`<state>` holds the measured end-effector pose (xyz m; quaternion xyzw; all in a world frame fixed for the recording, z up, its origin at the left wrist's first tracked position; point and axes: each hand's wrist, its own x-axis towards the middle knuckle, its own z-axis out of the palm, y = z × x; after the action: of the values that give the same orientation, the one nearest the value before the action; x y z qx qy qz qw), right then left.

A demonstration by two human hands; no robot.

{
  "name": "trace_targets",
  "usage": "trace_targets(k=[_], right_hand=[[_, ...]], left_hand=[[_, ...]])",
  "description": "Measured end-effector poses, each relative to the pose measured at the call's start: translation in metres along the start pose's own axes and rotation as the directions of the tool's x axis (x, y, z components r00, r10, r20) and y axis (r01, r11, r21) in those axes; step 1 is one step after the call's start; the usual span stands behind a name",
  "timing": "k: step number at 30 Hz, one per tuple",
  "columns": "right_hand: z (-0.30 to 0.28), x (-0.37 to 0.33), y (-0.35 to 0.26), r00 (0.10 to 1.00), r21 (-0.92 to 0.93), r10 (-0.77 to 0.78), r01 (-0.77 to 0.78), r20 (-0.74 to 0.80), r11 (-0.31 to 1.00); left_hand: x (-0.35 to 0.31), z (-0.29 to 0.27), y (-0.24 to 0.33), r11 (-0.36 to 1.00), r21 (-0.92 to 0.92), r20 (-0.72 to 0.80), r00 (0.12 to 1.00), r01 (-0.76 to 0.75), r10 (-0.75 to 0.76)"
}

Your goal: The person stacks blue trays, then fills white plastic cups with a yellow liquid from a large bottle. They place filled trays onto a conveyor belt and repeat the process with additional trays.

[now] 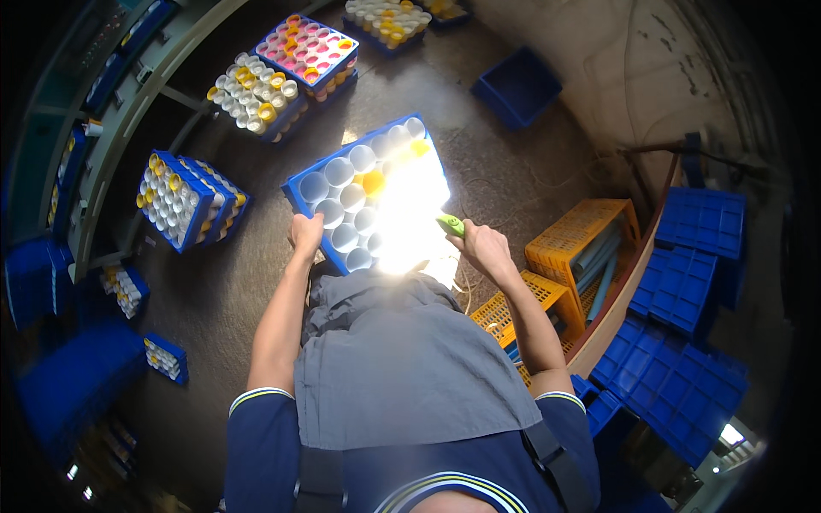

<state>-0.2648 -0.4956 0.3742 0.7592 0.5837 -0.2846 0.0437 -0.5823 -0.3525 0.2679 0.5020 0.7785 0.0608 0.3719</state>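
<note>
In front of me, a tilted blue crate [301, 203] holds rows of white tubes or cups [339, 172], open ends facing me, with a few yellow ones [374, 183] among them. My left hand [306, 234] is closed on the crate's near left edge. At its right side, my right hand [481, 246] grips a green-handled tool [451, 225]. The tool's front end is lost in a strong white glare covering the crate's right half, so I cannot make out its kind. What the crate rests on is hidden.
Filled blue crates [198, 205] of white and yellow pieces stand at left, and one with pink [308, 51] stands farther off. A bare blue bin [517, 87] sits at the far right. Yellow perforated crates [577, 229] and stacked blue crates [676, 282] flank my right arm.
</note>
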Motion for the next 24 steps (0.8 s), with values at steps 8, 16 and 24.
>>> trace_targets(k=[8,16,24], right_hand=[[-0.046,0.094,0.011,0.937,-0.002,0.350,-0.350,-0.003,0.937],[-0.069,0.112,0.018,0.869,-0.044,0.476,-0.475,0.134,0.879],[-0.076,0.121,0.032,0.880,0.053,0.433,-0.450,0.193,0.891]], left_hand=[[0.058,-0.043,0.012,0.989,-0.134,0.079,0.994,-0.060,0.071],[0.116,-0.053,0.013,0.970,-0.228,0.183,0.974,-0.087,0.131],[0.143,-0.036,0.034,0.941,-0.328,0.200,0.967,-0.084,0.157]])
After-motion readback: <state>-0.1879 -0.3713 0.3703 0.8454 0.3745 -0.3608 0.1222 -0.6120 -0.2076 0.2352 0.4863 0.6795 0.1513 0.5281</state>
